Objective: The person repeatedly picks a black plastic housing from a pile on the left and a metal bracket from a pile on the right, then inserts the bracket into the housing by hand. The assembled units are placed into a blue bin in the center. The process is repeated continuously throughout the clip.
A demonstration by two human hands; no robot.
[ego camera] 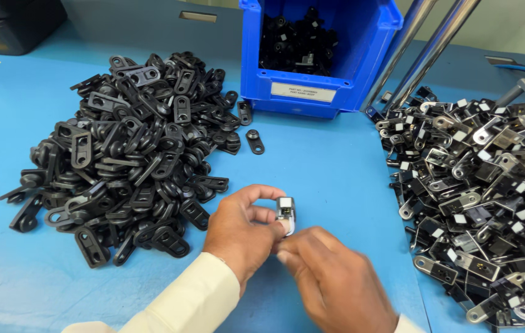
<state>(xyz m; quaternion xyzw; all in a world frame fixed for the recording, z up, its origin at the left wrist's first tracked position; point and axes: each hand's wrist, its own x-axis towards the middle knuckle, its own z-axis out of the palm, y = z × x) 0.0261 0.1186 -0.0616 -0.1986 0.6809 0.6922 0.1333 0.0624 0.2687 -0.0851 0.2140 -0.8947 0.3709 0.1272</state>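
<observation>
My left hand (241, 231) pinches a small silver metal bracket with a white square pad (286, 213) between thumb and fingers, low in the middle of the blue table (324, 166). My right hand (336, 280) is just below and right of it, blurred, with its fingertips touching the bracket's lower end. A big heap of black plastic clips (130, 151) lies to the left. To the right spreads a heap of metal brackets (490, 191) like the one held.
A blue storage bin (318, 74) holding black assembled parts stands at the back centre. Two shiny metal poles (423, 49) slant up at the back right. A black box (10, 24) sits in the far left corner. One loose black clip (254, 141) lies near the bin.
</observation>
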